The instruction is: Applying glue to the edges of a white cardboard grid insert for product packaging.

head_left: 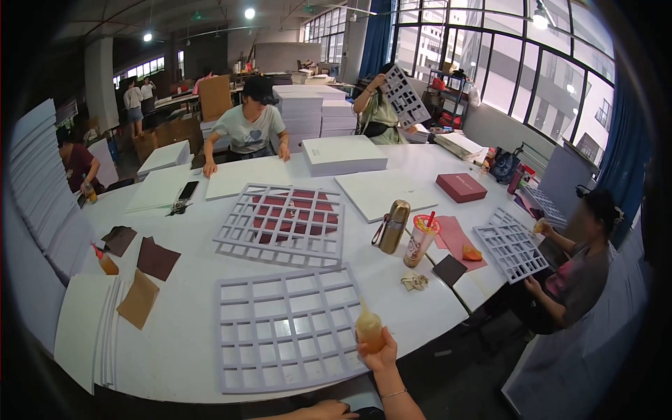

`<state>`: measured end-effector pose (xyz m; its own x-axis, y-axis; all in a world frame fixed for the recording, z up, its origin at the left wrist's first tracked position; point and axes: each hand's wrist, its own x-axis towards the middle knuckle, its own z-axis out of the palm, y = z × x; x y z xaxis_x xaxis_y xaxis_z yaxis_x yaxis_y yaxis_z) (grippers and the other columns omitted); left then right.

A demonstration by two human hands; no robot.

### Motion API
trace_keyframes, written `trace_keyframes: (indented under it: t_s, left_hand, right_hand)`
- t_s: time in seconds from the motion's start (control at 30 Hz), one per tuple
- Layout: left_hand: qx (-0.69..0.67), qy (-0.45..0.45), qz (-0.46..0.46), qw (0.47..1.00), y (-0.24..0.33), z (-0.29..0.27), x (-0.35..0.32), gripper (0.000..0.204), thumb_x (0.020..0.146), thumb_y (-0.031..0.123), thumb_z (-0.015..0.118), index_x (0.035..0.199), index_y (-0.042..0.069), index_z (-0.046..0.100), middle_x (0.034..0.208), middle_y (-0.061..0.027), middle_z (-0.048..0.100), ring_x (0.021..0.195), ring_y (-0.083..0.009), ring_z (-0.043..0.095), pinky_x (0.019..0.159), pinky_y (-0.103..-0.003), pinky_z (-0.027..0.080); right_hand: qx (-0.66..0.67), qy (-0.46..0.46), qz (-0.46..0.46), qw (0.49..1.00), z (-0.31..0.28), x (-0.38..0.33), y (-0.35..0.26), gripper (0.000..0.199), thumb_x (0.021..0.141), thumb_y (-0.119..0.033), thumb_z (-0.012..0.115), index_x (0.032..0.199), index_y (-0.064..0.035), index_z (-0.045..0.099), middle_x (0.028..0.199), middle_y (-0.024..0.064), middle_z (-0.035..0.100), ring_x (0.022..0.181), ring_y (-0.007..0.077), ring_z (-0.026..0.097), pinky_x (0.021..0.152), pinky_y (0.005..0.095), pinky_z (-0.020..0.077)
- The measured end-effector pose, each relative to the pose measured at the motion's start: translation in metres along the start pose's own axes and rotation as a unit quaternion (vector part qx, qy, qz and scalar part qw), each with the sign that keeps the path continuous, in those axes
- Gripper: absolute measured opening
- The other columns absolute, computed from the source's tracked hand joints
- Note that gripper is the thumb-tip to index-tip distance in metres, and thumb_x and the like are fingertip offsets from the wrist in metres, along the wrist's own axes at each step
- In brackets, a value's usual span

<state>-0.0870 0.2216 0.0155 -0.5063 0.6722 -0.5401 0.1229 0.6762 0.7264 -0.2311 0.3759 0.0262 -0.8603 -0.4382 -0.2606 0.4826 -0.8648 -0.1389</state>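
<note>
Bottle (369,333) in the right hand (378,354), nozzle up, at the right edge of a pale grid (283,318), lower middle of the frame.

The right fingers are wrapped around the bottle; the left hand (329,411) is cut off at the bottom edge, and whether it grasps anything cannot be told. The step appears to be readying the bottle over the grid; the next move would call for tipping the nozzle toward the bars (with a measured squeeze, presumably). A second grid (283,221) lies just above, crowding the upper side. Right of center, a rag (414,281), a cup (418,245) and a flask (392,229) would hinder a wide reach. Boards (82,329) fill the lower left.
</note>
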Motion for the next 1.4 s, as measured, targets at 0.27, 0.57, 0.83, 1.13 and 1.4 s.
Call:
trace_keyframes:
  t_s: [0.27,0.57,0.83,1.13,1.4]
  left_hand:
    - [-0.051,0.126,0.066,0.988,-0.008,0.019,0.005,0.039,0.088,0.037,0.060,0.086,-0.002,0.065,0.077,-0.0180,0.063,0.075,-0.0286,0.059,0.069,-0.041,0.047]
    - [-0.146,0.231,0.133,0.953,0.000,0.025,0.002,0.033,0.085,0.031,0.065,0.079,-0.001,0.063,0.065,-0.0119,0.059,0.062,-0.0179,0.052,0.058,-0.038,0.042]
    - [-0.430,0.253,0.028,0.866,0.002,0.001,-0.067,0.035,0.086,0.032,0.068,0.066,0.004,0.059,0.061,0.0020,0.050,0.062,-0.0085,0.041,0.053,-0.031,0.035]
    - [-0.214,0.363,-0.066,0.905,-0.034,0.031,-0.062,0.030,0.091,0.032,0.059,0.099,0.004,0.062,0.090,-0.0129,0.063,0.083,-0.0189,0.054,0.077,-0.036,0.046]
    - [-0.111,0.363,-0.126,0.916,0.048,0.000,-0.142,0.038,0.090,0.027,0.059,0.122,0.007,0.055,0.111,-0.0201,0.061,0.108,-0.0315,0.056,0.096,-0.041,0.042]
  right_hand:
    - [-0.014,-0.014,0.011,1.000,0.003,-0.006,0.004,0.034,0.092,-0.033,0.050,0.118,-0.0121,0.055,0.117,0.0070,0.059,0.101,0.0244,0.056,0.069,0.0374,0.0495]
    - [-0.020,-0.010,0.018,1.000,0.000,0.000,0.003,0.032,0.092,-0.033,0.051,0.117,-0.0128,0.056,0.115,0.0058,0.059,0.101,0.0242,0.057,0.070,0.0369,0.0503]
    - [-0.032,-0.011,0.034,0.999,-0.004,-0.004,0.000,0.032,0.092,-0.033,0.051,0.115,-0.0121,0.056,0.114,0.0081,0.059,0.098,0.0254,0.056,0.071,0.0368,0.0501]
    - [-0.044,0.004,0.022,0.999,0.003,-0.003,0.003,0.034,0.092,-0.036,0.051,0.115,-0.0116,0.057,0.112,0.0078,0.059,0.097,0.0253,0.057,0.069,0.0365,0.0499]
    - [-0.062,0.003,-0.012,0.998,-0.005,0.000,0.005,0.043,0.091,-0.041,0.050,0.122,-0.0116,0.054,0.118,0.0106,0.057,0.105,0.0285,0.055,0.067,0.0323,0.0496]
